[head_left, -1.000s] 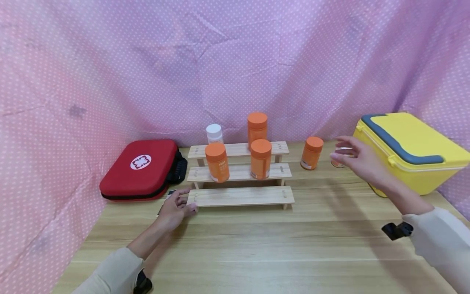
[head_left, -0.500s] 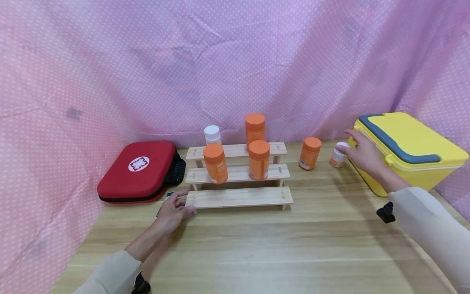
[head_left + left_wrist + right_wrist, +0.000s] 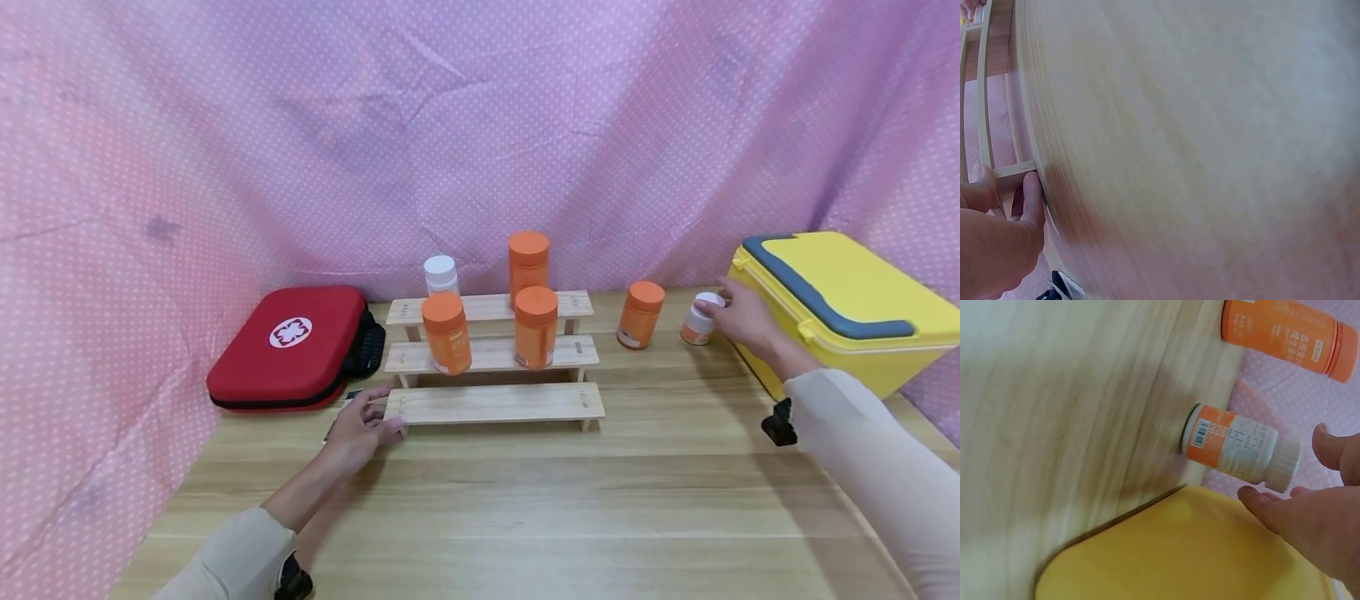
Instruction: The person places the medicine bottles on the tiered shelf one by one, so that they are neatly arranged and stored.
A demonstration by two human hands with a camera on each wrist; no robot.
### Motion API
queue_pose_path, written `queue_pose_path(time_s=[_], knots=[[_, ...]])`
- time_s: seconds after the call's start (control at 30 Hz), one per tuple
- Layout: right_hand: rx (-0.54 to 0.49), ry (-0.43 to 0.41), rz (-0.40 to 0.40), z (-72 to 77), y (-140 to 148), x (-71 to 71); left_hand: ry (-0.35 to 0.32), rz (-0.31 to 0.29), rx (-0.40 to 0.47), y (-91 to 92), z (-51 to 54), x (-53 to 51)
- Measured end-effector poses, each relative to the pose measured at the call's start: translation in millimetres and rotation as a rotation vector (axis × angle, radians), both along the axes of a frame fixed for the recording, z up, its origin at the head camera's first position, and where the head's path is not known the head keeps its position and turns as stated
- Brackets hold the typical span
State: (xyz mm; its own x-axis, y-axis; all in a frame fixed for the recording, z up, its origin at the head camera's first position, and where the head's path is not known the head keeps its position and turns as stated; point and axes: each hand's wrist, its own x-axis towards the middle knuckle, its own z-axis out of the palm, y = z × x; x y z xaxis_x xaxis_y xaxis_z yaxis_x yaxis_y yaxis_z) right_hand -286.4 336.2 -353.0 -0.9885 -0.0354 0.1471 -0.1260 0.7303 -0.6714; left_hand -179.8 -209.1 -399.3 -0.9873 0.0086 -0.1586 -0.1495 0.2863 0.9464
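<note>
Left fingers (image 3: 1034, 201): pinching the pale wooden rack (image 3: 495, 403)
Right fingers (image 3: 1265, 507): loose beside the ribbed-cap bottle (image 3: 1236, 442)
Bottle's barcode (image 3: 1200, 433): right wrist cam only

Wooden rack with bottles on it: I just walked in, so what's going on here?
A person is working with both hands. The left hand grips the end of the wooden rack, while the right hand is open around the cap of a small white-capped bottle beside the yellow box. That bottle stands on the table, as does an orange bottle nearby; four others stand on the rack.
</note>
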Motion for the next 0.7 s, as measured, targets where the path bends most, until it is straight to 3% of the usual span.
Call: queue_pose_path(time_s=[0.17,0.7], knots=[[-0.003,0.035,0.020,-5.9,1,0.6,0.003,-0.005,-0.018,-0.3,0.8,0.2],[-0.021,0.090,-0.021,-17.1,3,1.1,-0.002,0.001,-0.010,1.0,2.8,0.8]])
